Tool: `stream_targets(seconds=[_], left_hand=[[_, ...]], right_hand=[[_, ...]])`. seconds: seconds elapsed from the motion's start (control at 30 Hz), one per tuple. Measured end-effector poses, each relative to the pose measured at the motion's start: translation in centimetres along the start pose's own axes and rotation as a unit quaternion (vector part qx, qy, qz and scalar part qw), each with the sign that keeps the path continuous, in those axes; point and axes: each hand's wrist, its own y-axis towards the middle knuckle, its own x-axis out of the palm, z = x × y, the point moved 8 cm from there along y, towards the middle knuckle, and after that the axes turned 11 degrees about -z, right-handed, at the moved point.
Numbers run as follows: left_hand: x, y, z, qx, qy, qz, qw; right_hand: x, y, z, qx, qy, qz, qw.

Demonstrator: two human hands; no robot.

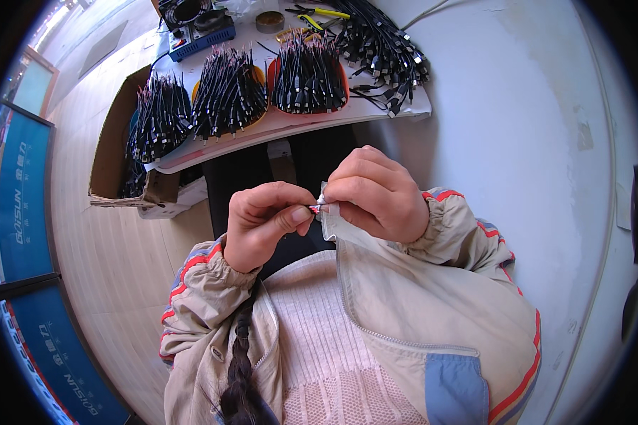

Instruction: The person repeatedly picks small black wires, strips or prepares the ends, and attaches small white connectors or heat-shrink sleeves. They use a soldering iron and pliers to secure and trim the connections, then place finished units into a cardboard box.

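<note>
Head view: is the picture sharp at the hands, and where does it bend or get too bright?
Head view: the left hand and right hand are fairly sharp; the tiny piece between them is too small to resolve; the table edge curves toward the rim; daylight washes out the wall.

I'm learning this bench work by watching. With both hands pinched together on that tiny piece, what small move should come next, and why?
Probably a slight twist or push of the right hand toward the left hand: their fingertips meet on a small red and silver piece, too small to identify, held apart from the black cable bundles on the white table.
</note>
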Motion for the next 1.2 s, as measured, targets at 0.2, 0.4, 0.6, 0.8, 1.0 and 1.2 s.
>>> stream_targets(seconds=[0.2, 0.4, 0.6, 0.8, 1.0, 1.2], left_hand=[[1.1, -0.2, 2.4, 0.062, 0.329, -0.002, 0.942], [0.5, 0.5, -0.7, -0.027, -0.247, 0.001, 0.969], [2.4, 2.0, -0.6, -0.08, -0.412, -0.068, 0.905], [2.7, 4.0, 0.6, -0.108, -0.421, -0.076, 0.897], [0.6, 6.1, 4.0, -0.033, -0.168, -0.038, 0.984], [-1.4, 7.6, 6.5, -0.05, 0.036, -0.025, 0.998]], right_hand=[[4.6, -2.6, 3.8, 0.301, 0.571, -0.076, 0.76], [1.3, -0.8, 4.0, 0.165, 0.406, 0.02, 0.899], [-1.8, 1.4, 1.8, -0.033, 0.226, 0.046, 0.972], [-3.5, 2.1, 1.7, -0.055, 0.195, 0.082, 0.976], [-0.8, 2.4, 4.9, 0.049, 0.553, 0.152, 0.818], [-2.3, 3.8, 6.9, -0.008, 0.565, 0.092, 0.82]])
